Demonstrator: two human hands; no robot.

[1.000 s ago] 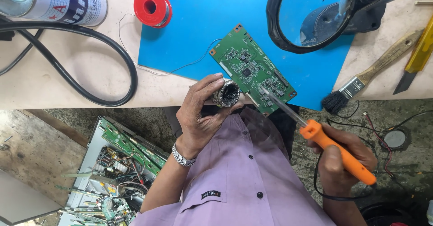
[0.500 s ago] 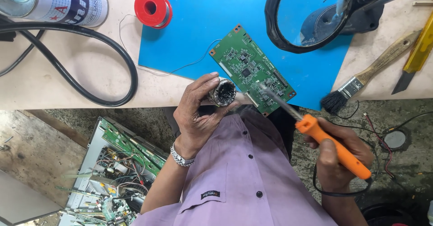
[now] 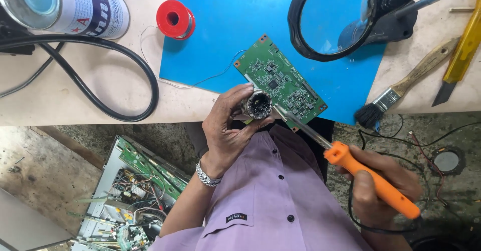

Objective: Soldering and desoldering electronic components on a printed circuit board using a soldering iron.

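While left hand (image 3: 228, 126) grips tin (image 3: 258, 104), soldering iron (image 3: 350, 163) tip inside.

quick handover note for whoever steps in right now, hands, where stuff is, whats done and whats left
Left hand: holds a small round tin at the table edge, open side up, dark inside.
Right hand: grips the orange-handled soldering iron, its metal tip right at the tin's rim.
Green circuit board lies on the blue mat, just behind the tin; red solder spool and magnifier are further back, brush to the right.
Done: iron picked up.
Left: no tip on the board yet, so any soldering there.
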